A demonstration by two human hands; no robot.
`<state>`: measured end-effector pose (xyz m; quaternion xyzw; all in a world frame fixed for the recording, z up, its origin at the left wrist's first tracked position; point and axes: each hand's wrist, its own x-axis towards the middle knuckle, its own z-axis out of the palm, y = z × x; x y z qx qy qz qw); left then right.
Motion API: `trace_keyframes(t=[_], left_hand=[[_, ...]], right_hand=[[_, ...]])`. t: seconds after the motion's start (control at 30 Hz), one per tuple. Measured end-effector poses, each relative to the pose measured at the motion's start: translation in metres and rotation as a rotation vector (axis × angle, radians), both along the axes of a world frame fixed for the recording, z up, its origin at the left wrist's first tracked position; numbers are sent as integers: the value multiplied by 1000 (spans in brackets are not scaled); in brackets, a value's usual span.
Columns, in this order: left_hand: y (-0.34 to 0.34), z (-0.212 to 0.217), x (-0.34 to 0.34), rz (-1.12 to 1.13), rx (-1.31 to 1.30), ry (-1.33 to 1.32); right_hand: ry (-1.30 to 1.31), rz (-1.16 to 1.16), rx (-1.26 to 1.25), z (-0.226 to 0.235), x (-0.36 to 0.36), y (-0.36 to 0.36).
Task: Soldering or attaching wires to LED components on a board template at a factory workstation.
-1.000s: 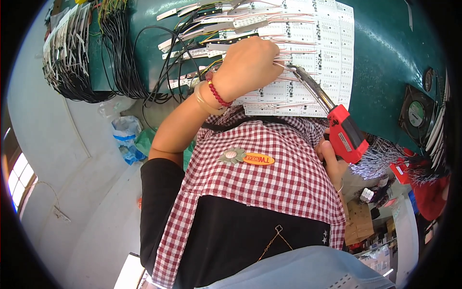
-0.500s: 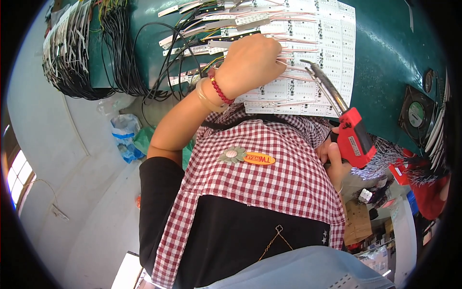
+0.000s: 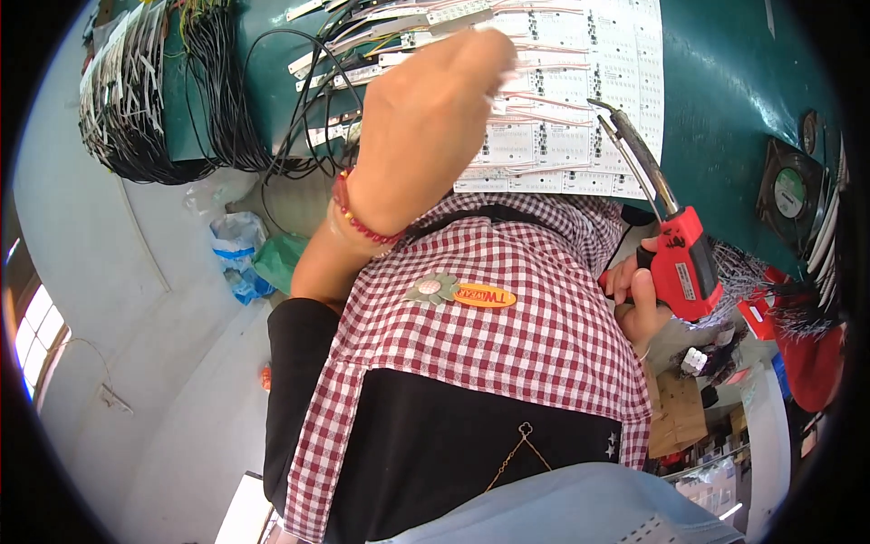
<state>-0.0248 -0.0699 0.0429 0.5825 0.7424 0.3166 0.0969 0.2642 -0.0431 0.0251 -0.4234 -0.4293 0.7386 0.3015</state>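
My left hand (image 3: 433,131) is raised over the near left part of the white circuit board panels (image 3: 625,100), its fingers curled. The fingertips are blurred and mostly hidden behind the hand, so what they pinch cannot be made out. Thin reddish wires (image 3: 544,68) run across the panels beside it. Low at the right, my right hand (image 3: 636,295) is closed around the grip of a red soldering gun (image 3: 686,272). The gun's bent dark tip (image 3: 603,107) points up and left above the panels, with a thin metal tube alongside.
White strips with black cables (image 3: 335,77) lie left of the panels on the green table (image 3: 716,72). Bundles of black cables (image 3: 222,100) hang over its left edge. At the right are a black fan (image 3: 787,195) and pale wire bundles (image 3: 825,227). Plastic bags (image 3: 240,258) are below left.
My left hand has lifted off the panels and moved left, nearer to me. The soldering gun has shifted slightly right, still in my right hand.
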Motion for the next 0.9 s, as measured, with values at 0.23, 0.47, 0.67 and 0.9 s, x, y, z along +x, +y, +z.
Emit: trace_keyframes(t=[0.23, 0.47, 0.67, 0.9], left_hand=[[-20, -32, 27, -66, -361, -261], [-15, -38, 34, 16, -425, -153], [-15, -41, 35, 38, -425, -152], [-16, -44, 34, 53, -384, -193]], right_hand=[[-34, 125, -67, -10, 30, -8], [-296, 137, -94, -17, 43, -18], [-371, 87, -23, -10, 30, -22], [-364, 230, 115, -16, 36, -23]])
